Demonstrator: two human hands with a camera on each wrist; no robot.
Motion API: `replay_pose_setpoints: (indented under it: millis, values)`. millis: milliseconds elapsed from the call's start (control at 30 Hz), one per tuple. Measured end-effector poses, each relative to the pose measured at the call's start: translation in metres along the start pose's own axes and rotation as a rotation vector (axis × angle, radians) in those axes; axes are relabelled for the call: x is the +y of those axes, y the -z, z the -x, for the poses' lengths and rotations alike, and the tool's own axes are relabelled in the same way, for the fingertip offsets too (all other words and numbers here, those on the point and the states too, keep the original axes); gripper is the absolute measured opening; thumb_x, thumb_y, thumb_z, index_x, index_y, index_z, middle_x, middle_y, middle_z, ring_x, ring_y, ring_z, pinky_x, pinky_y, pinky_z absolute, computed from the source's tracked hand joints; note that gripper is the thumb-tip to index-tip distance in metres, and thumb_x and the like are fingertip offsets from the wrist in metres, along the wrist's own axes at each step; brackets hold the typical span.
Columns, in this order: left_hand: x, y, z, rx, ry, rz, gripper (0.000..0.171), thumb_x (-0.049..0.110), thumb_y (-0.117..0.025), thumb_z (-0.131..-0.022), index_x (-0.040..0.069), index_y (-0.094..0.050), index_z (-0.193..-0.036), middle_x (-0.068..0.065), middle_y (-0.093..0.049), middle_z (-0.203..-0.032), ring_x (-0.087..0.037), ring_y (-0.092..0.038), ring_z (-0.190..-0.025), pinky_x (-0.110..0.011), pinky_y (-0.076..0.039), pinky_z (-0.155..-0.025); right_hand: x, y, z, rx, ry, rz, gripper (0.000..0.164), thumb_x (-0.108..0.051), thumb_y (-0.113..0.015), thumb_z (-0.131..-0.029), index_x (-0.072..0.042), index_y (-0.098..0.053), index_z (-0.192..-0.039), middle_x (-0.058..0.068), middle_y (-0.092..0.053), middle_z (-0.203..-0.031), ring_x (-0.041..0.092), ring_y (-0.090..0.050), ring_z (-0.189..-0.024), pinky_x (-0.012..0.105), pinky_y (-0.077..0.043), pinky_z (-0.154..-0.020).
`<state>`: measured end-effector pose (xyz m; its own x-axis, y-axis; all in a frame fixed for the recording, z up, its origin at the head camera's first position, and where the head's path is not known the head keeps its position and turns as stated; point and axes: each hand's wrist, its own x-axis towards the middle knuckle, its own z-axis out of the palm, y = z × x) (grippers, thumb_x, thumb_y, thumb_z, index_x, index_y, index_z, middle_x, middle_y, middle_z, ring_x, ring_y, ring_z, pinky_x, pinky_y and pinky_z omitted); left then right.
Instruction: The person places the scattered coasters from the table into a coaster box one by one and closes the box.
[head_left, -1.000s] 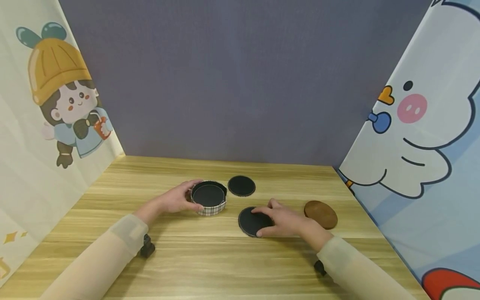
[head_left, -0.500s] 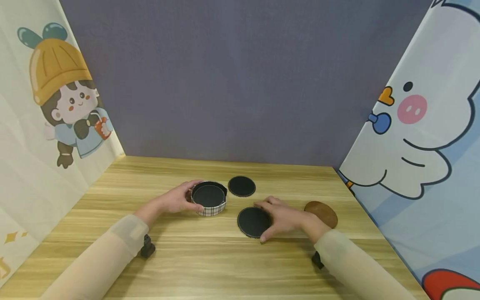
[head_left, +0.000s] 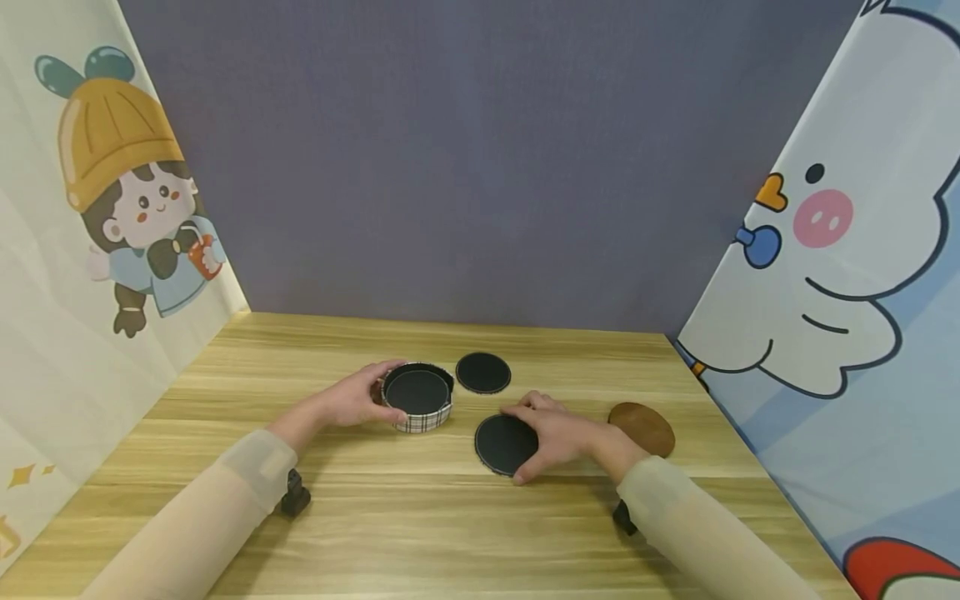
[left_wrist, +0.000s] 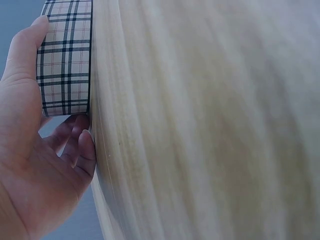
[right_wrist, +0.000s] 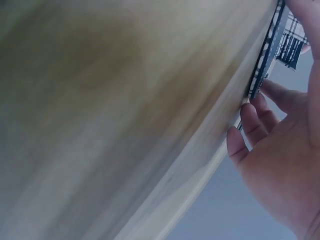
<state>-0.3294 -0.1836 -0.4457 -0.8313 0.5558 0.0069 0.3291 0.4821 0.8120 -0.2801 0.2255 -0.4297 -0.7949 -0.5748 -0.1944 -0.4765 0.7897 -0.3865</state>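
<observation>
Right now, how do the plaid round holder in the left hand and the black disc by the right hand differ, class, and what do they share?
The plaid round holder has a raised, checked wall, while the black disc is flat. The left hand grips the holder; the right hand curves round the disc's edge. The disc lies nearer the person than the holder. Both are round and show black from above.

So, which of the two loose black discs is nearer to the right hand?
The front disc, within the curve of the right hand; the other disc lies farther back.
</observation>
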Motion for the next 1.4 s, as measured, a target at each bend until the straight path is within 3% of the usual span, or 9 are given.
replay_pose_setpoints:
  millis: [333, 833, 1400]
  values:
    - [-0.0003, -0.0002, 0.0001, 0.006, 0.004, -0.008, 0.107, 0.025, -0.093, -0.092, 0.0, -0.026, -0.172, -0.03, -0.055, -0.155, -0.037, -0.068, -0.128, -0.046, -0.055, -0.109, -0.003, -0.0015, -0.0019, 0.046, 0.05, 0.03, 0.107, -0.057, -0.098, -0.071, -0.014, -0.054, -0.158, 0.005, -0.051, -0.14, 0.022, -0.048, -0.126, 0.047, -0.053, -0.104]
    - [-0.0038, -0.0007, -0.0008, -0.003, -0.006, 0.002, 0.107, 0.025, -0.092, -0.092, -0.001, -0.025, -0.172, -0.027, -0.058, -0.151, -0.03, -0.07, -0.121, -0.042, -0.057, -0.104, 0.0014, -0.0042, -0.0018, 0.063, 0.06, 0.035, 0.105, -0.054, -0.095, -0.072, -0.011, -0.053, -0.159, 0.006, -0.051, -0.143, 0.022, -0.048, -0.126, 0.044, -0.053, -0.101]
    - [-0.0012, 0.0001, -0.001, 0.002, 0.005, 0.005, 0.106, 0.025, -0.092, -0.092, 0.0, -0.027, -0.172, -0.028, -0.058, -0.151, -0.033, -0.07, -0.124, -0.044, -0.056, -0.107, -0.0038, 0.0025, -0.0074, 0.199, 0.034, -0.049, 0.108, -0.052, -0.093, -0.074, -0.011, -0.049, -0.164, 0.009, -0.049, -0.149, 0.03, -0.044, -0.135, 0.055, -0.044, -0.107]
